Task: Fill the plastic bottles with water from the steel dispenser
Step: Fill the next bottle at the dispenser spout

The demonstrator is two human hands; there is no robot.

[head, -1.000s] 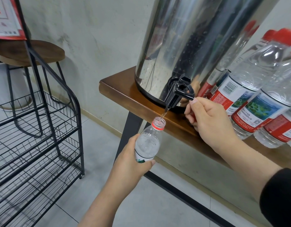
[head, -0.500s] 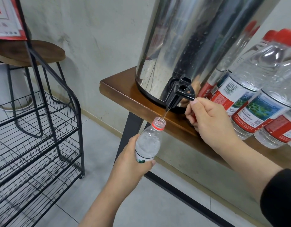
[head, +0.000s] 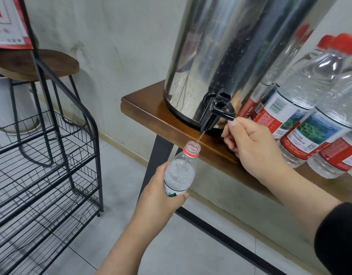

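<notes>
Dispenser [head: 240, 56] is set on the table [head: 151, 114], with its tap [head: 216, 114] just above the right hand [head: 250, 143], whose curled fingers are pressed to the lever. Below and left of that grip, the bottle [head: 181, 171] is held by the left hand [head: 159, 193], wrapped round its lower body, neck tilted up toward the spout. A thin stream is caught in its mouth.

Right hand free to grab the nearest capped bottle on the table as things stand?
Probably not yet: the right hand is working the tap lever. The nearest capped bottle stands just beside it on the table, with nothing between.
</notes>
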